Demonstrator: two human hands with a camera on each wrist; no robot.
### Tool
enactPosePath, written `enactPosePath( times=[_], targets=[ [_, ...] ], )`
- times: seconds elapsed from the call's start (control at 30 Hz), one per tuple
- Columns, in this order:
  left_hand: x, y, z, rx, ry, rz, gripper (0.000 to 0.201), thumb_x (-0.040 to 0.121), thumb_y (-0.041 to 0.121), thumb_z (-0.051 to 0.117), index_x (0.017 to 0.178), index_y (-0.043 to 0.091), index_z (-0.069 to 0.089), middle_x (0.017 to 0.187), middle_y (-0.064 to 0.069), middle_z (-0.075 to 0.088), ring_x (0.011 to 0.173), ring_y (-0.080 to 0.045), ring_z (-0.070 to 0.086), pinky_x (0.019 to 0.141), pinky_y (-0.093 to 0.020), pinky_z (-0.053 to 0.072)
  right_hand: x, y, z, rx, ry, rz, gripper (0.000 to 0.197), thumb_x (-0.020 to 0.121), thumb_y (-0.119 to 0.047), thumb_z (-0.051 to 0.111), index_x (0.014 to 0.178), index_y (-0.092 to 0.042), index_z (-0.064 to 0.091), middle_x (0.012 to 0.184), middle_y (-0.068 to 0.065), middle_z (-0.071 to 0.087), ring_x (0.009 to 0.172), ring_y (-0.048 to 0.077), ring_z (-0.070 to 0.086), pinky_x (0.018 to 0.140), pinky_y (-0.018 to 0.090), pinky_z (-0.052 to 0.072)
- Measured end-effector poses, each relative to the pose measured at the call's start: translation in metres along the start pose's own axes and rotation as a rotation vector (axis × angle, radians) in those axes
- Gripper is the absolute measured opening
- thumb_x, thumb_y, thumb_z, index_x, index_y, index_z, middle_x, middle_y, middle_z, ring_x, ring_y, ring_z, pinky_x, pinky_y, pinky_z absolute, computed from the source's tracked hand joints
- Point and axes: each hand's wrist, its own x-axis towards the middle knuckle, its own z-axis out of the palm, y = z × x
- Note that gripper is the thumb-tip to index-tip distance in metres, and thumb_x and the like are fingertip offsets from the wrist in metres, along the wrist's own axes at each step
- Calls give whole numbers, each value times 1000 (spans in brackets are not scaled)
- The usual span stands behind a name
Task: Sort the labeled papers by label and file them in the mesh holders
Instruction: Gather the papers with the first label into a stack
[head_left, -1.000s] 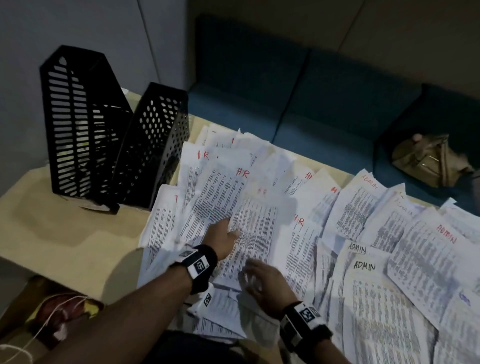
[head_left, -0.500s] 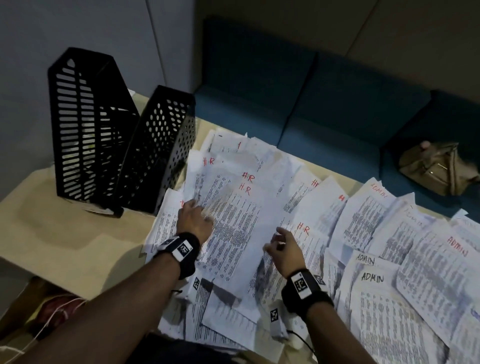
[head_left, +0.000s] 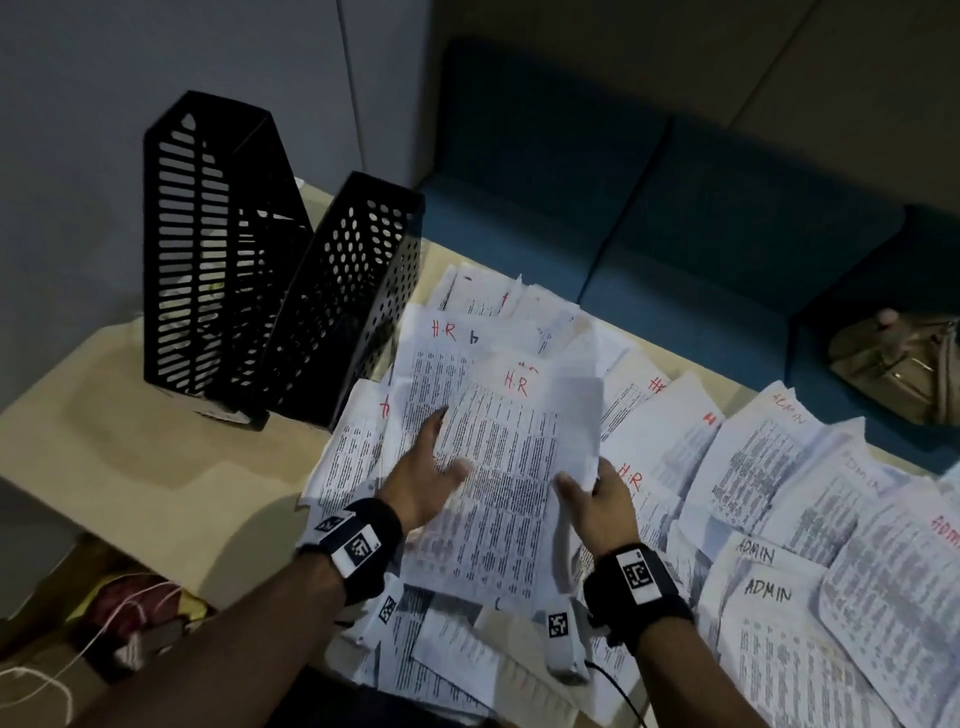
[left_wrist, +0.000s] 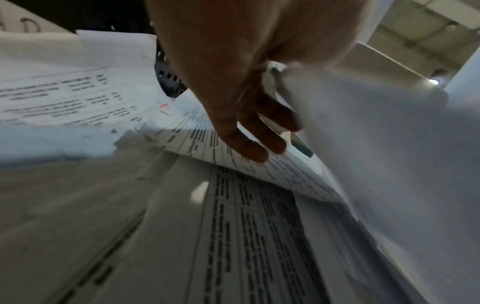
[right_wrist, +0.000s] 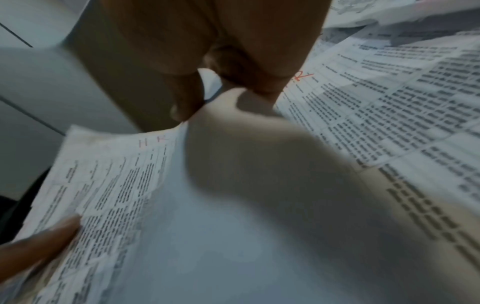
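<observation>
While both hands work the pile, the head view has the left hand (head_left: 423, 475) on the left side of an H.R sheet (head_left: 511, 467) and the right hand (head_left: 597, 499) pinching that sheet's right edge, thumb on top. H.R-marked papers (head_left: 644, 415) spread over the middle of the tabletop (head_left: 130, 467); the ADMIN papers (head_left: 769, 592) fan out toward its right edge. Two black mesh holders (head_left: 332, 301) stand at the far-left corner, close to the wall, and I can't make out what is filed in them.

Over to the left wrist: the fingers (left_wrist: 249, 144) reach out nearly straight beneath a lifted sheet, thumb side against the paper; whether that counts as a firm grip I cannot tell.

Right wrist now: thumb (right_wrist: 185, 98) and curled fingers pinch the sheet's edge, a clear grip, with another red mark on the page beside it.

My read is that the H.R papers are being gathered first. To do it well, square each sheet onto the stack with labels at the same end, check the red mark before adding, lift from both sides so thin paper doesn't crease, and keep clear of the ADMIN spread.
</observation>
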Motion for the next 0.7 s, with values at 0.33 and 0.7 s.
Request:
enactPosePath(
  times=[0.33,0.7],
  targets=[
    [-17,-36,-33,-91,257,-114,35,95,37,53,95,3,62,79,-17,68,77,-37,64,65,-34,48,20,-13,20,-64,86,78,46,98,-42,37,104,-3,59,100,16,65,98,34,63,78,34,47],
    [-37,-79,-52,-113,270,-184,76,85,65,47,138,10,44,124,-11,63,111,-29,60,97,-45,48,44,-57,73,-146,12,98,41,90,-17,59,129,-12,49,119,9,65,103,26,62,78,23,42]
  ],
)
